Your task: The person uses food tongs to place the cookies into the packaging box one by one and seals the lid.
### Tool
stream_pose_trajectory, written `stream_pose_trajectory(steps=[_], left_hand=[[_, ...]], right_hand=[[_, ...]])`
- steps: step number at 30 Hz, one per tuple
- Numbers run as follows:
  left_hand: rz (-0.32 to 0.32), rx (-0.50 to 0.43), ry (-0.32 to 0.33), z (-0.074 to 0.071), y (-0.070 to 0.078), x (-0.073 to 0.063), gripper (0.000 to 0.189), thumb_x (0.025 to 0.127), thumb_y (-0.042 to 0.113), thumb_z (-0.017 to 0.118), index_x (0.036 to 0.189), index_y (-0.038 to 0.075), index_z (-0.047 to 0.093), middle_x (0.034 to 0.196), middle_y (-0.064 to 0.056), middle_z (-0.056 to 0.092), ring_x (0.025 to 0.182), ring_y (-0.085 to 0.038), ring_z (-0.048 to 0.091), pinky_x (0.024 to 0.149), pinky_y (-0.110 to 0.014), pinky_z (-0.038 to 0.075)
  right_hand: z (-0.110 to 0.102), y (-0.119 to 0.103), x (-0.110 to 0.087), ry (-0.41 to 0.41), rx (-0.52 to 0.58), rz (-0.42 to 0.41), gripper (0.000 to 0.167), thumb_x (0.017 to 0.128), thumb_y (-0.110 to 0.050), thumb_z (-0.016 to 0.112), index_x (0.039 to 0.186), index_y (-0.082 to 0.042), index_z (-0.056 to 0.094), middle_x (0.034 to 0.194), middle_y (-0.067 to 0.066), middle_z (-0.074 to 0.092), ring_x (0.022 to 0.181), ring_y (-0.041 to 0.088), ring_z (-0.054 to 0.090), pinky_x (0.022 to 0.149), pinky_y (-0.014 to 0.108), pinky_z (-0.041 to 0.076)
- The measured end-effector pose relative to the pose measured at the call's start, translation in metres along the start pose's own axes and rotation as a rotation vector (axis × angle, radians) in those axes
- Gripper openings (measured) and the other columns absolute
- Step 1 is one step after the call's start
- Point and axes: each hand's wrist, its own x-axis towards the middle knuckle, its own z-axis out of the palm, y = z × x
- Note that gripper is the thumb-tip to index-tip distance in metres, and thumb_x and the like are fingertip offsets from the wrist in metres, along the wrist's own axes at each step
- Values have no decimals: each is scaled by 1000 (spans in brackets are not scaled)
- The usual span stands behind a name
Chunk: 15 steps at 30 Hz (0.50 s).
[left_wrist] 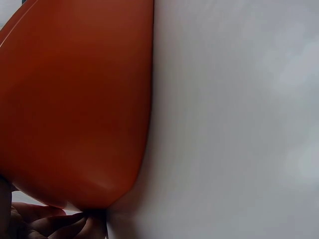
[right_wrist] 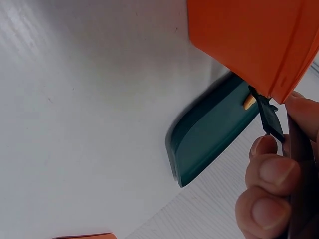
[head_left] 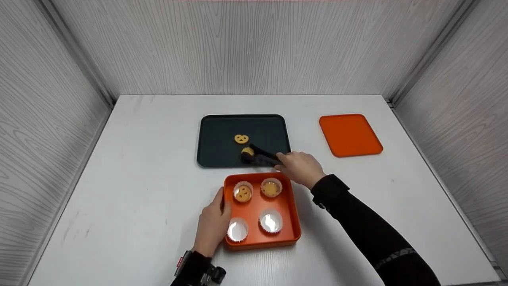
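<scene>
My right hand grips black tongs over the near edge of a dark green tray. The tongs' tips are at a round yellow cookie; a pretzel-shaped cookie lies just behind it on the tray. My left hand holds the left side of an orange box, its thumb at the rim. Inside, one paper cup has a pretzel-shaped cookie and another a round one. Two front cups show bare bottoms. In the right wrist view, curled fingers wrap the tongs.
A flat orange lid-like square lies at the right of the white table. Grey wood-grain panels stand at the back and both sides. The box stands directly in front of the green tray.
</scene>
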Motion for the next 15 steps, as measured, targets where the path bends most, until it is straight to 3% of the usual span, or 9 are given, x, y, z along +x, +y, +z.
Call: stream_pose_trajectory(steps=[9,15], left_hand=[[6,2,-5,0,1,0,54,106,23,51,155,3,42,150,-17,53,133,-32,56,112,-50,44],[-6,1,-4,-1,1,0,55,106,24,52,156,4,42,150,-16,53,134,-31,55,112,-49,44]], right_hand=[[-1,3,-5,14,30,31,42,99,-30,68,135,-7,67,99,12,76,84,26,72,82,38,62],[-2,8,-12,70,-1,-18,40,100,-31,67,132,-7,68,97,13,75,81,27,72,76,40,62]])
